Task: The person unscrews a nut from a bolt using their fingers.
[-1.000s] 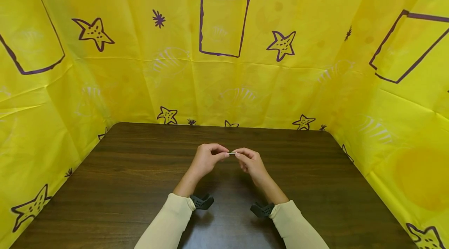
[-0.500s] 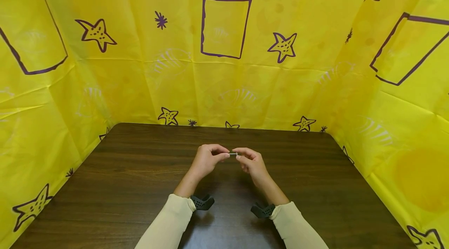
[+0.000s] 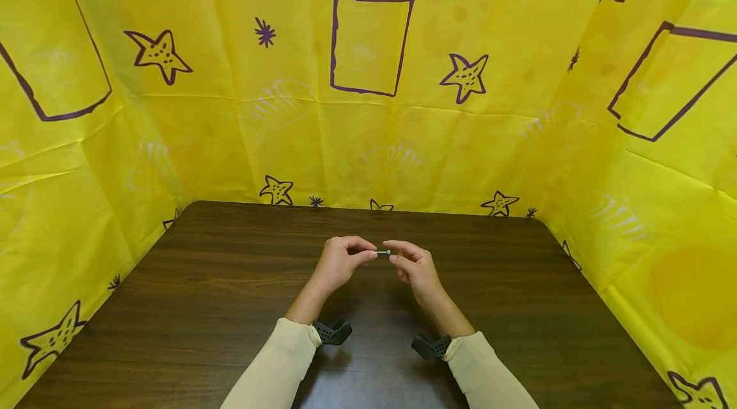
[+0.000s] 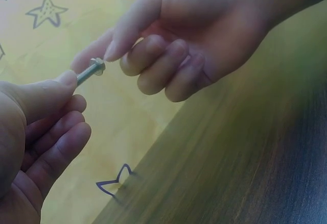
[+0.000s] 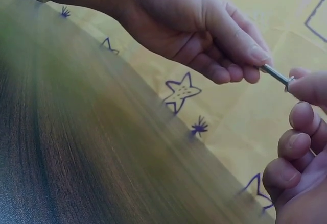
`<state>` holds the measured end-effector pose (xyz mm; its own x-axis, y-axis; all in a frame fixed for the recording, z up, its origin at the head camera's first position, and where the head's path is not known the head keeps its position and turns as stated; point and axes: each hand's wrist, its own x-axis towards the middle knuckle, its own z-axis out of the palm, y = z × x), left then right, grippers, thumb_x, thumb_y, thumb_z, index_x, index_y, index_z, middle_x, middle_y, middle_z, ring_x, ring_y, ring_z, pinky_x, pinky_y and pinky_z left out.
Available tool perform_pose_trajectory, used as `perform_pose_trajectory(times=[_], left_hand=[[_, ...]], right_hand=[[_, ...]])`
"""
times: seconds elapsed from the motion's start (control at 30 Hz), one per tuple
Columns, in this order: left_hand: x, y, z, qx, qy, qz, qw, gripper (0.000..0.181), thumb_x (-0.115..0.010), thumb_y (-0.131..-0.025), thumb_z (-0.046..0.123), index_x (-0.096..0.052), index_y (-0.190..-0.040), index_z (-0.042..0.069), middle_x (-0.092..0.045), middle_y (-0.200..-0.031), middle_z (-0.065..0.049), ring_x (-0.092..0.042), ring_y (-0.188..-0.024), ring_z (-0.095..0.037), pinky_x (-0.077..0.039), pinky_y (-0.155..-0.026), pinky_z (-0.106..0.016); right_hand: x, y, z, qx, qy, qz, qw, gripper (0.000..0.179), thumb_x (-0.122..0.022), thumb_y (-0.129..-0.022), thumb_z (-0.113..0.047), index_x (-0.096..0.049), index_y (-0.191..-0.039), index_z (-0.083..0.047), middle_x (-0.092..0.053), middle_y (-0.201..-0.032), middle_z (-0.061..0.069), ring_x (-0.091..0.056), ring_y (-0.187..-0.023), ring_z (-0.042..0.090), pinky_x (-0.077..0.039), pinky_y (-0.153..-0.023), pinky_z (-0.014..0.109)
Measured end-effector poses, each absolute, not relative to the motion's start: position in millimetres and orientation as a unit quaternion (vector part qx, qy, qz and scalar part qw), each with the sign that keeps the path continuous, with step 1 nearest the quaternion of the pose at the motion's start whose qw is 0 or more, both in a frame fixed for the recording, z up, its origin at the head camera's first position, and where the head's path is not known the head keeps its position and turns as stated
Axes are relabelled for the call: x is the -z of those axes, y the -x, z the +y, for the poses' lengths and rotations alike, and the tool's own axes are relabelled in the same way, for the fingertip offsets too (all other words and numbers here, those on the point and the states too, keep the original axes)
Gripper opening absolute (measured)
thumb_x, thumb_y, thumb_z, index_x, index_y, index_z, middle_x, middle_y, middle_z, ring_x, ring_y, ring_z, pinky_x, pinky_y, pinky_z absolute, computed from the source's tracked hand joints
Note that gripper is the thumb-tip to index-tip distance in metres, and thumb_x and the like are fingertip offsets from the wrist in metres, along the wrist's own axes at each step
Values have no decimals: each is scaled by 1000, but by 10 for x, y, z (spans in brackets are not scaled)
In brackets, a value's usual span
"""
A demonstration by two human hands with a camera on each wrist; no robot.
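Observation:
A slim silver bolt (image 3: 382, 253) lies level between the two hands, above the table. My left hand (image 3: 340, 262) pinches its left end between thumb and index finger, hiding that tip. At the right end sits a wider flanged piece (image 4: 98, 66), with threads visible on the shank beside it. My right hand (image 3: 414, 268) is right there, thumb and index finger parted around this end with a small gap in the head view. Its other fingers curl loosely in the left wrist view. In the right wrist view the right thumb (image 5: 309, 89) partly covers the flanged piece.
Under the hands is a dark wood-grain table (image 3: 230, 306). Yellow cloth (image 3: 368, 134) printed with purple stars and frames stands behind it and along both sides. Each wrist carries a dark band, such as the left wristband (image 3: 332, 332).
My right thumb and index finger have parted and drawn slightly right, uncovering more of the bolt and its flanged end. My left hand keeps its pinch, nearly still.

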<state>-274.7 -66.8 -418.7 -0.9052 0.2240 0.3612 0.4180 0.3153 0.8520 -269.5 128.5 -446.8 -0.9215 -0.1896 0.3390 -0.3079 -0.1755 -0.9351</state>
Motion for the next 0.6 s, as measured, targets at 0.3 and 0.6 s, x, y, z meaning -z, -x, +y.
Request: perform_pose_trajectory(times=[0.3, 0.6], left_hand=[[4184, 2745, -666, 550, 202, -806, 89, 5, -77, -84, 12, -77, -89, 13, -69, -78, 3, -65, -68, -19, -52, -60, -31], [4191, 2752, -666, 549, 205, -806, 86, 6, -76, -85, 13, -77, -90, 10, -70, -79, 3, -66, -68, -21, -53, -60, -31]], right_hand=[[4482, 2719, 1274, -716, -164, -678, 41, 29, -57, -100, -15, -64, -107, 12, -44, -56, -1, -37, -47, 9, -30, -43, 21], [4232, 2569, 1242, -698, -137, -703, 9, 28, -53, -101, -10, -65, -91, 13, -43, -55, 3, -38, -47, 10, -31, -44, 21]])
